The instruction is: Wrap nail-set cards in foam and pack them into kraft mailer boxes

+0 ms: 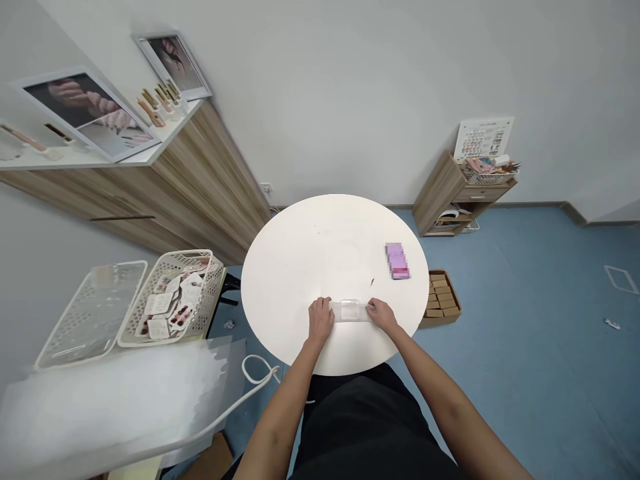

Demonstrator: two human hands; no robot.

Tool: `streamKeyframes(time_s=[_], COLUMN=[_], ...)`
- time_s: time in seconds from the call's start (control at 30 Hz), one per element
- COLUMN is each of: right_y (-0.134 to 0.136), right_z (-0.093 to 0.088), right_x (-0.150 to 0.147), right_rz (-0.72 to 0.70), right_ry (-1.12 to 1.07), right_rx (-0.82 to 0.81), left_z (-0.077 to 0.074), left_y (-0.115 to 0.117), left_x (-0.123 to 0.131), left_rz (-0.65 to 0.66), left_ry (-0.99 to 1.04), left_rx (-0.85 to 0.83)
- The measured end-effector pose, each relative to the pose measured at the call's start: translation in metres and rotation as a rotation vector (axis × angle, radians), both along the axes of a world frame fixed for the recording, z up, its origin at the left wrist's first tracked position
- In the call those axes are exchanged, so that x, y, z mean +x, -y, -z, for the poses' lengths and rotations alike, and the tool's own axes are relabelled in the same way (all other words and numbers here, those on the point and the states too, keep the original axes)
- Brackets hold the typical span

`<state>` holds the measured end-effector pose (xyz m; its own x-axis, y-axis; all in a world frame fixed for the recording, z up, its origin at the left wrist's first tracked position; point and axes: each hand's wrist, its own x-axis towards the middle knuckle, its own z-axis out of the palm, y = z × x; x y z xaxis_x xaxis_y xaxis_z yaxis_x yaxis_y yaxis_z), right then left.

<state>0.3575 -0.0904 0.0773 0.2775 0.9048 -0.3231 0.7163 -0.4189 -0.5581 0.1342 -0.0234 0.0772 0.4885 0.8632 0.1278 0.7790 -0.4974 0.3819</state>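
Observation:
On the white round table (300,267), close to its front edge, lies a flat, see-through plastic strip (351,311) with a pale, whitish rectangle at its middle. My left hand (321,321) grips the strip's left end, its fingers together and pointing away from me. At the right end, my right hand (383,314) pinches the strip between thumb and fingers. The strip is stretched flat between both hands. What the whitish part is, I cannot make out. A purple rectangular item (397,260), blurred out, lies to the right beyond my right hand.
A small dark speck (372,281) marks the tabletop. Left stands a white basket (213,283) of cards and small packs, beside a clear lid (90,313) and a white cable (260,381). A carton of small brown boxes (443,297) sits on the floor right of the table.

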Motion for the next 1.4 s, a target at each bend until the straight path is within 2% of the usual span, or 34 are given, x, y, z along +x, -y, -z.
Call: streamKeyframes(time_s=[0.07, 0.17, 0.23, 0.33, 0.43, 0.5, 0.57, 0.6, 0.67, 0.8, 1.0, 1.2, 1.4], right_y=[-0.005, -0.01, -0.012, -0.011, -0.004, 0.003, 0.009, 0.011, 0.014, 0.013, 0.019, 0.018, -0.013], right_z=[0.006, 0.011, 0.013, 0.012, 0.007, 0.002, 0.0, -0.001, 0.0, 0.007, 0.006, -0.006, -0.009], right_x=[0.001, 0.0, 0.0, -0.001, -0.006, -0.012, -0.019, -0.021, -0.024, -0.024, -0.024, -0.023, -0.013], right_rz=[-0.004, -0.018, -0.031, -0.061, -0.078, -0.185, -0.371, -0.45, -0.519, -0.52, -0.545, -0.512, -0.469], right_ry=[0.041, 0.079, 0.094, 0.148, 0.302, 0.379, 0.388, 0.381, 0.371, 0.365, 0.355, 0.301, 0.196], right_rx=[-0.017, -0.026, -0.035, -0.014, 0.134, 0.25, 0.33, 0.353, 0.361, 0.336, 0.309, 0.244, 0.121], left_z=[0.005, 0.015, 0.022, 0.029, 0.032, 0.031, 0.03, 0.029, 0.026, 0.022, 0.009, -0.009, -0.018], left_y=[0.009, 0.023, 0.028, 0.026, 0.015, 0.007, -0.001, -0.004, -0.01, -0.011, 0.007, 0.013, -0.012], left_x=[0.004, 0.009, 0.012, 0.016, 0.019, 0.02, 0.021, 0.022, 0.022, 0.021, 0.02, 0.02, 0.02], left_rz=[0.086, 0.417, 0.517, 0.462, 0.438, 0.45, 0.472, 0.484, 0.506, 0.54, 0.557, 0.436, 0.286], left_ry=[-0.06, -0.147, -0.192, -0.22, -0.208, -0.194, -0.183, -0.178, -0.171, -0.159, -0.171, -0.198, -0.043], left_rx=[0.098, 0.136, 0.121, 0.071, 0.014, -0.013, -0.033, -0.04, -0.05, -0.072, -0.104, -0.281, -0.476])
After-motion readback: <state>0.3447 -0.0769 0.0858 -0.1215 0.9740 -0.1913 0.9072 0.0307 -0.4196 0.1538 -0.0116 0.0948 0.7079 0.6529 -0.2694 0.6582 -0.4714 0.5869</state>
